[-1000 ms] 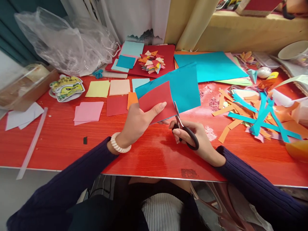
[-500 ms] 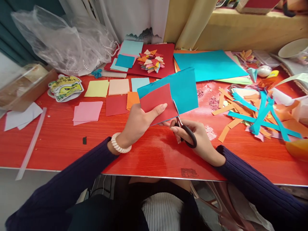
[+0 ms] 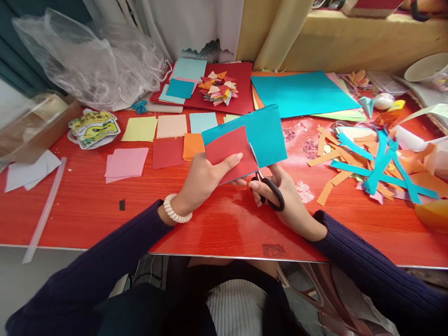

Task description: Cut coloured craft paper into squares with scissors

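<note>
My left hand (image 3: 206, 179) pinches a red paper square (image 3: 229, 149) on top of a larger blue sheet (image 3: 268, 133), thumb above and fingers underneath. Black-handled scissors (image 3: 275, 196) are in my right hand (image 3: 290, 200), with fingers around the loops. Their blades lie along the right edge of the red square, over the blue sheet. Both papers are held up over the red table (image 3: 217, 233).
Paper squares, including a yellow one (image 3: 139, 129) and pink ones (image 3: 126, 163), lie to the left. Orange and blue paper scraps (image 3: 378, 170) pile up at the right. Behind are large blue sheets (image 3: 304, 93) and a folded-paper ring (image 3: 219, 88).
The blue sheet and red square have tilted and dipped slightly. My right hand and the scissors have shifted a little, and the blades look more closed.
</note>
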Motion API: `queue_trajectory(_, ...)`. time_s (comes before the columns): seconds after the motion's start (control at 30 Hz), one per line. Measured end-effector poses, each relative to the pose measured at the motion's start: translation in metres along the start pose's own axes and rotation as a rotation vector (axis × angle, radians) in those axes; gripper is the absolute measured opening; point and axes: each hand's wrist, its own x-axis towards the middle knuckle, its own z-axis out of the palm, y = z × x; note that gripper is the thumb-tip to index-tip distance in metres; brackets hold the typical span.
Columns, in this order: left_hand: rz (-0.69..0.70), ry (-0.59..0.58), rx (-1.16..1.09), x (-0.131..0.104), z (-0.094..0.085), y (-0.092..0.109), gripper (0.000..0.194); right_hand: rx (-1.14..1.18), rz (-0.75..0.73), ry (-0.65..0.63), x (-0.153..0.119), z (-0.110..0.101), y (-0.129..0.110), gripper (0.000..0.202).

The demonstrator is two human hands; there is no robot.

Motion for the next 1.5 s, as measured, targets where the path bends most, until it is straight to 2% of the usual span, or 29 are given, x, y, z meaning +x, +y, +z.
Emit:
queue_trajectory(0.13,-0.08,-0.052,-0.077,-0.0022,0.0019,0.0013,0.019,0.044,-0.041,-0.032,0.0009,-0.0011,0.0035,0.048)
queue_trajectory(0.27,-0.06,-0.01,-0.063,-0.0016,0.0037,0.0002,0.018,0.02,-0.052,-0.002,0.0017,-0.002,0.0068,0.047)
queue_trajectory(0.43,-0.135,-0.056,-0.087,-0.0027,0.0045,0.0036,0.02,0.081,-0.095,-0.041,0.0032,0.0009,0.0027,0.033)
queue_trajectory(0.7,-0.138,-0.043,-0.084,-0.0042,0.0058,0.0035,0.023,0.055,-0.095,-0.048,0.0051,0.0008,0.0032,0.038)
queue_trajectory(0.9,-0.153,-0.108,-0.112,-0.006,0.0074,0.0053,0.022,0.049,-0.117,-0.046,0.0058,0.0012,0.0019,0.042)
queue_trajectory(1.1,-0.149,-0.085,-0.061,-0.0054,0.0071,0.0015,0.023,-0.033,-0.056,-0.012,0.0054,0.0013,-0.0023,0.05)
queue_trajectory(1.3,-0.17,-0.155,-0.1,-0.0065,0.0075,0.007,0.026,0.025,-0.129,-0.065,0.0059,-0.0014,0.0013,0.038)
queue_trajectory(1.5,-0.186,-0.171,-0.094,-0.0082,0.0074,0.0084,0.025,-0.007,-0.078,-0.037,0.0051,-0.002,0.0008,0.044)
